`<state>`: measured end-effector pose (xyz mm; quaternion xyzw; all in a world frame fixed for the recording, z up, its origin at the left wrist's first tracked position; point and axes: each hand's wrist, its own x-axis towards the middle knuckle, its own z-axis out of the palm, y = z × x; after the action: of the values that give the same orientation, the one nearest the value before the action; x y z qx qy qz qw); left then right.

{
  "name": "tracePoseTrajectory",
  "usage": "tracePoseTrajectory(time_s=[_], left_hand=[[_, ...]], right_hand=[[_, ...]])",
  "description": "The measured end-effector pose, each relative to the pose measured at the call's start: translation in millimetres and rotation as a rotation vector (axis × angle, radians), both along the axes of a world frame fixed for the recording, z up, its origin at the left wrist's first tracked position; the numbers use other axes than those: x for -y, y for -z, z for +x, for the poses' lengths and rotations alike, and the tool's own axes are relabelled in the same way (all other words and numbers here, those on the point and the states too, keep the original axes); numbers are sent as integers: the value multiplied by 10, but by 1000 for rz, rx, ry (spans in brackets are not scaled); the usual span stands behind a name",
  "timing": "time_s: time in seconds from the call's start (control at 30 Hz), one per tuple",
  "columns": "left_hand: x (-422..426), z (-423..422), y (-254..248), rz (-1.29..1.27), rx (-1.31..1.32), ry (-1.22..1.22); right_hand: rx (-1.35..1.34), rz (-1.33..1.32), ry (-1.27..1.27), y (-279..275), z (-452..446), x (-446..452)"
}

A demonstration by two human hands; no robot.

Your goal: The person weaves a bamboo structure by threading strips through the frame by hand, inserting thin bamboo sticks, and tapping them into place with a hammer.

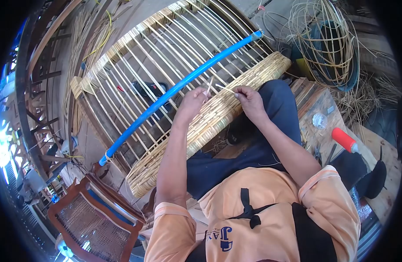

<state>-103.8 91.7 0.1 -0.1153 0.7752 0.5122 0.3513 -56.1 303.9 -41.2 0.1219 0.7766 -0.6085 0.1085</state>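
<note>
A wide frame strung with pale cane strands (139,94) lies in front of me, its near side a thick woven cane band (187,135). My left hand (193,102) is closed in a pinch on a short cane strand (210,84) just above that band. Opposite it, my right hand (250,101) pinches the end of another thin cane strand (226,89) that points toward the left hand. Between the two hands the strand tips come close together; I cannot tell whether they touch. A blue pipe (179,86) runs slantwise across the strands, beyond both hands.
A red-orange spool (344,139) and a clear round container (320,121) rest on the boards at right. An open cane basket form (330,48) stands at the upper right. A wooden chair with a cane panel (93,222) is at the lower left. Loose cane (85,52) lies beyond the frame.
</note>
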Motion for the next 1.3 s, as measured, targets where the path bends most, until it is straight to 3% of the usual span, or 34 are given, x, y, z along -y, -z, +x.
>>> tracePoseTrajectory(time_s=[0.53, 0.67, 0.83, 1.17, 1.3], left_hand=[[37, 14, 129, -21, -18, 10], [30, 12, 150, 23, 7, -3], [49, -1, 161, 80, 29, 1], [32, -32, 38, 45, 98, 5], [48, -23, 52, 74, 86, 9]], right_hand=[[-32, 143, -44, 75, -108, 161], [-46, 127, -86, 63, -110, 179], [22, -57, 33, 235, -182, 130], [-41, 38, -12, 149, -177, 100], [67, -93, 29, 194, -155, 158]])
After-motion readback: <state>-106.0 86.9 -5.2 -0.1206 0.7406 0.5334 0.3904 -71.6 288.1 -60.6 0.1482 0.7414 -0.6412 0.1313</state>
